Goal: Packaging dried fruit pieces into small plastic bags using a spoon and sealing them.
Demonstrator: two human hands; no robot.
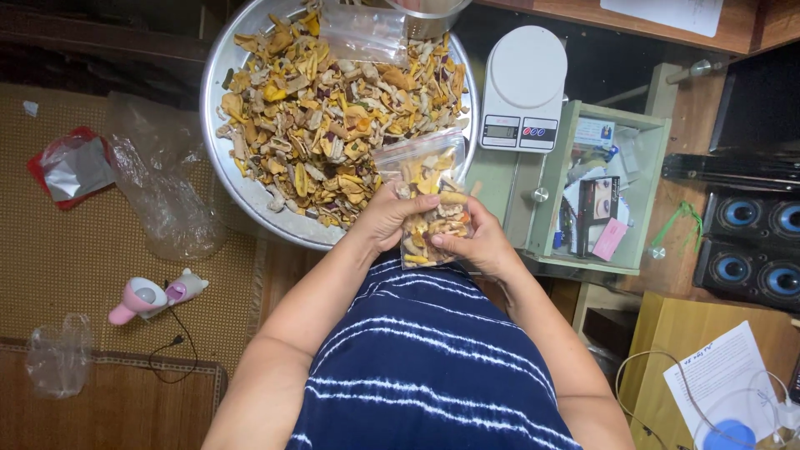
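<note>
Left hand (385,218) and right hand (475,242), forearms converging, each hold a clenched grip on the clear bag (429,200) of dried chips, over the metal tray (218,125).

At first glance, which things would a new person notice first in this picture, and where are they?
The big round metal tray at top centre, heaped with mixed dried fruit chips, draws the eye first. Just below it, the left hand and right hand hold a small clear bag partly filled with the same chips. A white kitchen scale sits to the tray's right.
</note>
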